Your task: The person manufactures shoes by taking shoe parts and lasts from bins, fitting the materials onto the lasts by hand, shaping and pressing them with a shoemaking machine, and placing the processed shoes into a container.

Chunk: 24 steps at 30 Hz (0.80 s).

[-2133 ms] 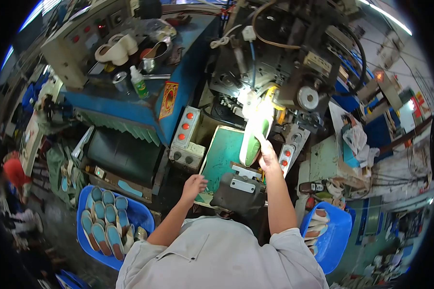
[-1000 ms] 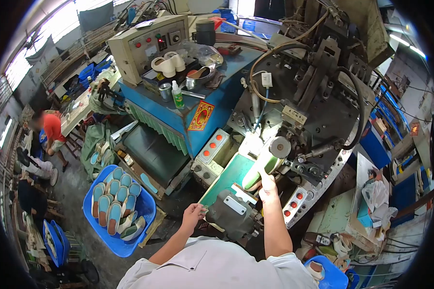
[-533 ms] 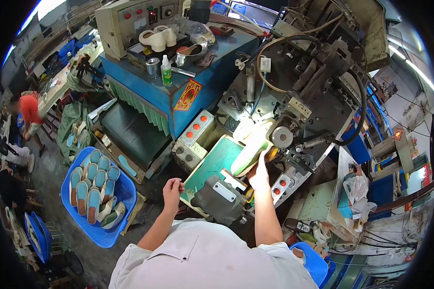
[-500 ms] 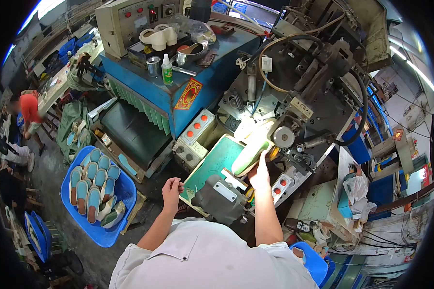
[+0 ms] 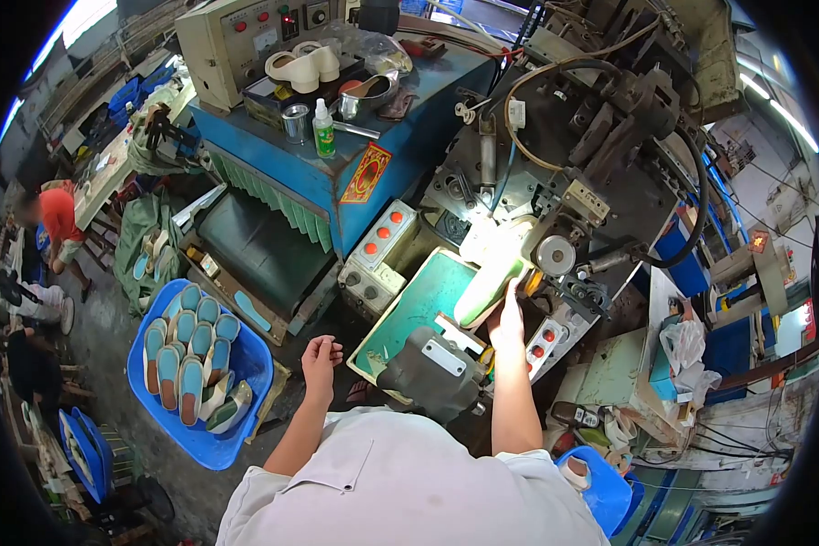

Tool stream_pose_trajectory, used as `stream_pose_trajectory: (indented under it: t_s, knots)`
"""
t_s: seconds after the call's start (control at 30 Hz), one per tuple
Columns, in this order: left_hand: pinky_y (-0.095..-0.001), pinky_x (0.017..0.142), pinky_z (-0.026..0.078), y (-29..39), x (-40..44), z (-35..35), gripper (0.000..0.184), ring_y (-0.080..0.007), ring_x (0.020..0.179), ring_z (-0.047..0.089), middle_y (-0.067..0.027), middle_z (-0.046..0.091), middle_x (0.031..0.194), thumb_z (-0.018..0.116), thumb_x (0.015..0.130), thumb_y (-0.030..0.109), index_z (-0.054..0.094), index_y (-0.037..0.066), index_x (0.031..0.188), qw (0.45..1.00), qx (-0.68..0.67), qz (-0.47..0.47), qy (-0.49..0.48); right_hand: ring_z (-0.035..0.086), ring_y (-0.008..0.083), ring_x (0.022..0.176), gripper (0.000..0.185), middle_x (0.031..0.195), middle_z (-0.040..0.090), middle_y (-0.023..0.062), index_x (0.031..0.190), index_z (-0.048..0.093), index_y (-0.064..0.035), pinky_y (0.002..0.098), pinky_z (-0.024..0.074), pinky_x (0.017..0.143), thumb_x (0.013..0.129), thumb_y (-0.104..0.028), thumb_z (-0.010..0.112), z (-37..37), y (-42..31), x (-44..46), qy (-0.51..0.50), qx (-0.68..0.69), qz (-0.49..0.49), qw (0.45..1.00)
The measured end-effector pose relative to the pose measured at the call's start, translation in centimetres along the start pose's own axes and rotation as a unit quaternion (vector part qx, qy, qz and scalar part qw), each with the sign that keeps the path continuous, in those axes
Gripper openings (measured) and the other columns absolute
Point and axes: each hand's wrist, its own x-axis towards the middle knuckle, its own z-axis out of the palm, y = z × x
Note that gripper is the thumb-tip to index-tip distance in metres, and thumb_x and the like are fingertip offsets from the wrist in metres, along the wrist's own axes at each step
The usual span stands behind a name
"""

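A pale green shoe (image 5: 484, 293) sits in the work head of the machine, sole or lining side partly washed out by a bright lamp. My right hand (image 5: 508, 326) grips the shoe's right side near its lower end, with the thumb up along it and the other fingers mostly hidden beneath. My left hand (image 5: 319, 359) hangs in the air left of the green tray (image 5: 408, 305), its fingers curled loosely inward and no object visible in them. Just right of the shoe is a round metal knob (image 5: 556, 256) on the machine.
Several blue-and-tan shoes (image 5: 191, 338) fill a blue basket (image 5: 211, 448) on the floor at left. A control box with red buttons (image 5: 383, 233) borders the tray, and another button panel (image 5: 544, 343) lies right of my right hand. A grey padded block (image 5: 428, 378) stands before me.
The view has swung slightly, so the machine and basket appear farther right. My right hand stays at the shoe, and my left hand keeps its loose curl beside the tray.
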Motion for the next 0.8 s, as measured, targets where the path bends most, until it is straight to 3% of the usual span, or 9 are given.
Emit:
stream_pose_trajectory:
  t_s: [0.23, 0.33, 0.47, 0.6, 0.67, 0.73, 0.8]
  knots:
    - [-0.0262, 0.074, 0.054, 1.2, 0.9, 0.9, 0.017, -0.0097, 0.079, 0.064, -0.0017, 0.071, 0.092, 0.061, 0.110, 0.024, 0.069, 0.008, 0.111, 1.000, -0.001, 0.008, -0.024, 0.053, 0.0217, 0.140, 0.065, 0.155, 0.054, 0.0066, 0.152, 0.049, -0.0067, 0.0420, 0.0434, 0.117, 0.105, -0.046, 0.067, -0.7, 0.2, 0.7, 0.003, 0.010, -0.008, 1.000]
    - [-0.0261, 0.074, 0.054, 1.7, 0.8, 1.8, 0.017, -0.0097, 0.079, 0.064, -0.0017, 0.071, 0.092, 0.062, 0.109, 0.023, 0.069, 0.008, 0.111, 0.998, 0.005, 0.009, -0.055, 0.064, 0.0210, 0.127, 0.053, 0.139, 0.068, 0.0054, 0.142, 0.061, -0.0067, 0.0397, 0.0482, 0.112, 0.106, -0.046, 0.065, -0.9, 0.6, 1.2, 0.030, 0.014, -0.008, 0.999]
    - [-0.0259, 0.074, 0.054, 2.7, 0.9, 3.8, 0.017, -0.0103, 0.080, 0.065, -0.0023, 0.072, 0.093, 0.061, 0.109, 0.022, 0.069, 0.007, 0.113, 0.994, 0.028, 0.027, -0.098, 0.065, 0.0211, 0.126, 0.049, 0.138, 0.069, 0.0059, 0.140, 0.062, -0.0077, 0.0398, 0.0489, 0.112, 0.106, -0.043, 0.065, -0.5, 0.4, 1.0, -0.010, 0.047, -0.018, 0.999]
    - [-0.0262, 0.078, 0.054, 4.3, 1.9, 7.3, 0.018, -0.0100, 0.083, 0.066, -0.0032, 0.072, 0.094, 0.060, 0.110, 0.020, 0.069, 0.004, 0.114, 0.980, 0.069, 0.084, -0.168, 0.063, 0.0223, 0.129, 0.053, 0.142, 0.065, 0.0059, 0.143, 0.059, -0.0071, 0.0407, 0.0515, 0.110, 0.102, -0.037, 0.074, 1.1, -0.6, -0.5, -0.002, 0.084, 0.004, 0.996]
    - [-0.0262, 0.078, 0.054, 5.6, 1.7, 9.8, 0.018, -0.0094, 0.084, 0.066, -0.0033, 0.072, 0.094, 0.059, 0.110, 0.018, 0.068, 0.003, 0.114, 0.960, 0.073, 0.131, -0.236, 0.069, 0.0218, 0.117, 0.061, 0.134, 0.069, 0.0101, 0.140, 0.060, -0.0019, 0.0404, 0.0576, 0.100, 0.098, -0.043, 0.078, 1.3, -1.0, -0.7, 0.008, 0.039, -0.001, 0.999]
    - [-0.0262, 0.080, 0.054, 7.4, 0.4, 12.9, 0.018, -0.0090, 0.085, 0.064, -0.0039, 0.070, 0.096, 0.060, 0.110, 0.017, 0.066, 0.000, 0.113, 0.938, 0.113, 0.186, -0.269, 0.067, 0.0235, 0.121, 0.060, 0.133, 0.070, 0.0113, 0.137, 0.062, -0.0030, 0.0407, 0.0532, 0.105, 0.100, -0.049, 0.073, 1.9, -2.0, -2.4, 0.055, -0.026, 0.011, 0.998]
    - [-0.0280, 0.083, 0.054, 9.3, -0.9, 15.3, 0.019, -0.0109, 0.089, 0.064, -0.0064, 0.069, 0.103, 0.061, 0.109, 0.017, 0.064, -0.001, 0.115, 0.905, 0.161, 0.244, -0.309, 0.066, 0.0249, 0.122, 0.067, 0.136, 0.069, 0.0130, 0.142, 0.060, -0.0016, 0.0421, 0.0522, 0.106, 0.099, -0.052, 0.073, 1.0, -1.7, -2.9, -0.007, -0.004, -0.007, 1.000]
